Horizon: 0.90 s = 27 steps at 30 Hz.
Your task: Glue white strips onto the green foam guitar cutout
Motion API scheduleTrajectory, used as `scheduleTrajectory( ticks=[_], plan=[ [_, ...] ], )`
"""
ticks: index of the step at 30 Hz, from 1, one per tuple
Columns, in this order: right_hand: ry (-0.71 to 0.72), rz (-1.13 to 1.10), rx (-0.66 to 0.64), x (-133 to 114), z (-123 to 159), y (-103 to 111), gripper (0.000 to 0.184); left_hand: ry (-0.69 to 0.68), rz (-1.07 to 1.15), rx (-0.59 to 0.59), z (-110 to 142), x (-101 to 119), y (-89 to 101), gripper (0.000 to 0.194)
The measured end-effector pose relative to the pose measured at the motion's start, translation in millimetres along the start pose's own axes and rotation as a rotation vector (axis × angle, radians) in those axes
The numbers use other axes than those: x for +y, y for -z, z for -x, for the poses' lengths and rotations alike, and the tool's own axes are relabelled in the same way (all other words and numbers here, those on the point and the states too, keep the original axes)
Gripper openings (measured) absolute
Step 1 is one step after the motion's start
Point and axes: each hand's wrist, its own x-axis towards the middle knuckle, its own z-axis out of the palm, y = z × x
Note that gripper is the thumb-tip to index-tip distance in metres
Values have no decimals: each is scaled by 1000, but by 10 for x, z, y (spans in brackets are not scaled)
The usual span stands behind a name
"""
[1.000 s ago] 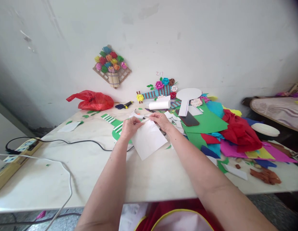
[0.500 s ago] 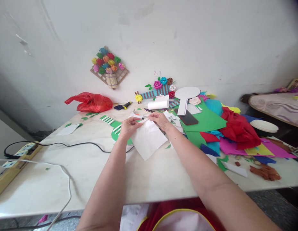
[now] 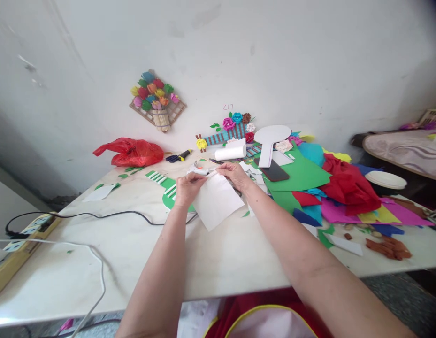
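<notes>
Just right of the green cutout [image 3: 167,203], the left hand [image 3: 187,188] and right hand [image 3: 235,176] have fingertips clamped on the far edge of a white paper sheet [image 3: 218,203], probably light, soft and easily creased, best gripped there.

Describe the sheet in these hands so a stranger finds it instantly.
Start at the pale table. Over its middle, the left hand and right hand pinch a white sheet by its far end. Unlike the smaller white scraps nearby, it is held.
</notes>
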Motion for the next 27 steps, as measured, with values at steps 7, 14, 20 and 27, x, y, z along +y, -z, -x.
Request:
scheduleTrajectory(
  ticks=[7,14,20,27],
  plan=[
    [45,125,-49,-21,-7,95,19,64,33,-116,2,94,77,34],
    [33,257,-202,-134,49,14,21,310,222,-224,-42,135,150,46],
    [82,350,-291,-146,43,-21,18,359,209,-450,10,120,142,49],
    [108,392,-235,-140,36,-27,20,305,279,-519,14,80,115,41]
  ],
)
